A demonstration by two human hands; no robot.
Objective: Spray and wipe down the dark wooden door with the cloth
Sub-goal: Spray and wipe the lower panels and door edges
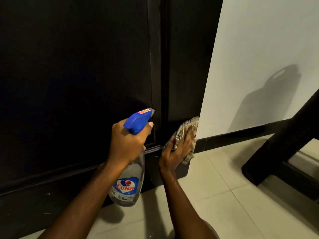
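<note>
- One spray bottle, left hand gripping its neck, nozzle facing the door.
- One cloth, right hand pressing it flat-fingered low on the door frame, right, beside the wall.

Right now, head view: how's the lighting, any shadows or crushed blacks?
Head view: the door is nearly black, panel detail mostly lost; a hard shadow falls on the white wall; the spray bottle and cloth are well lit and sharp.
</note>
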